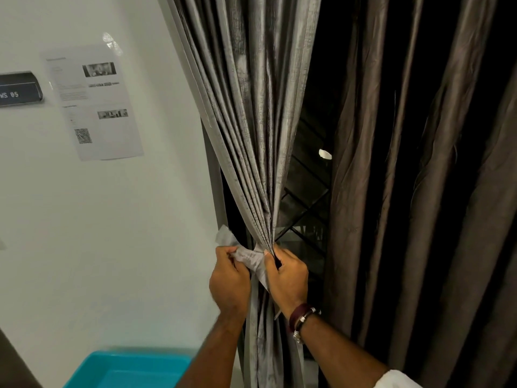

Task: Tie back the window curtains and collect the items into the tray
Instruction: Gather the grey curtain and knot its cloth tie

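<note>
White wall (pixel 112 219) behind; left hand (pixel 229 281), right hand (pixel 286 278) both pinch tie-back (pixel 251 257) cinching grey curtain (pixel 251 121).

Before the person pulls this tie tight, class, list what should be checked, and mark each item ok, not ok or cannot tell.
1. Grey curtain gathered into one bunch at the tie band: ok.
2. Left hand has a grip on the band's end: ok.
3. Right hand holds band against bunch: ok.
4. Band knotted: cannot tell.
5. Brown curtain tied back: not ok.
6. Blue tray nearby: ok.
</note>
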